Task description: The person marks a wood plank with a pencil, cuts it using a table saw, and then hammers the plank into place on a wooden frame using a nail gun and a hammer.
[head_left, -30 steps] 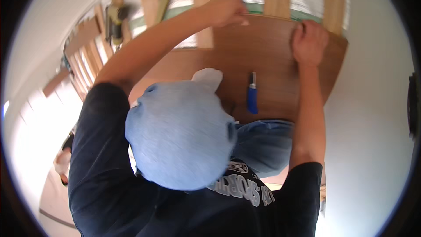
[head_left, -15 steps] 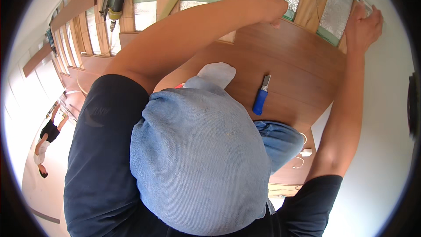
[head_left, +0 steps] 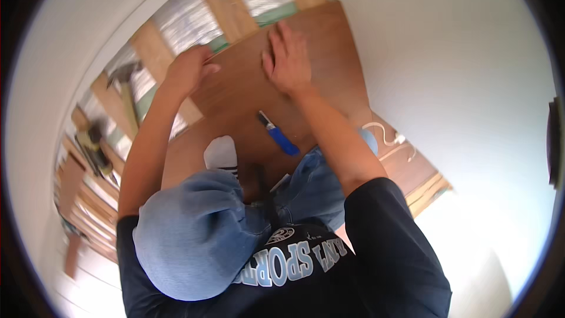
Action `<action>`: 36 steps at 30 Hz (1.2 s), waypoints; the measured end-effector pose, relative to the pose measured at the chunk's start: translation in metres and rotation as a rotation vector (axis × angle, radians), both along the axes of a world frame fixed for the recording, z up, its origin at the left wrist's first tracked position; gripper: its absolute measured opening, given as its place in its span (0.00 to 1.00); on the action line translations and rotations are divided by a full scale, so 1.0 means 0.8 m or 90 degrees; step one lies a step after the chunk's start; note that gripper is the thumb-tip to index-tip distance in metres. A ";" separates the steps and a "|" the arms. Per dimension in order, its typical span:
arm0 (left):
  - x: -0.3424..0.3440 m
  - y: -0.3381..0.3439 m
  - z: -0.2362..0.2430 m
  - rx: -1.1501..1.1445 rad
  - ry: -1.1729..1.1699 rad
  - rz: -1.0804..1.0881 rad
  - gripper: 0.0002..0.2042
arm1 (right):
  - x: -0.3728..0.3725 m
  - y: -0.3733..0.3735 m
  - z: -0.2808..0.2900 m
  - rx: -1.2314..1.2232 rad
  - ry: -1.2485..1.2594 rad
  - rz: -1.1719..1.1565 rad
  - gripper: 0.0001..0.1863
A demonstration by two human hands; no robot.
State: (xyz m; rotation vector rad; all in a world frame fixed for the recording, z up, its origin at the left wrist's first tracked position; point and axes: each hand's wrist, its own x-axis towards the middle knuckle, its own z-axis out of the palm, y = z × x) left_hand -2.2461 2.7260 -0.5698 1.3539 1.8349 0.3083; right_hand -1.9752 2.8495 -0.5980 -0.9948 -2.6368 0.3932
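Note:
My left hand [head_left: 191,72] is at the left part of the front edge of the brown floorboards [head_left: 321,41], thumb held apart from the fingers. Its fingertips are partly hidden, and I see nothing held in it. Over the boards, close to the same edge, my right hand [head_left: 288,62] is open, fingers stretched out, slightly blurred. Between my arms a utility knife [head_left: 278,134] with a blue handle lies on the boards, its blade end pointing up-left. My left foot in a white sock [head_left: 221,153] rests to the left of it.
Wooden battens [head_left: 226,3] with silvery foil between them run beyond the boards. A hammer [head_left: 126,91] lies on them at left, with a blurred nail gun [head_left: 94,147] farther down. A white wall [head_left: 447,53] stands at right; a white cable [head_left: 385,132] lies beside it.
The view has swung to the right and toward the corner. My right hand has come away from the wall onto the boards, and my left hand sits farther left along the edge.

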 end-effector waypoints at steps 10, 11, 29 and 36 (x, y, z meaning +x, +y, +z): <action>0.029 0.024 0.012 -0.033 0.009 0.011 0.24 | 0.163 -0.049 0.028 -0.067 -0.045 -0.004 0.30; 0.036 0.034 0.022 -0.017 0.032 -0.022 0.26 | 0.167 -0.048 0.029 -0.067 -0.043 -0.006 0.30; 0.076 -0.022 -0.008 0.189 0.314 -0.167 0.28 | 0.216 -0.068 0.095 -0.394 0.135 -0.347 0.15; 0.081 -0.119 -0.027 0.257 0.300 -0.152 0.31 | 0.357 -0.145 0.156 -0.396 -0.201 -0.369 0.15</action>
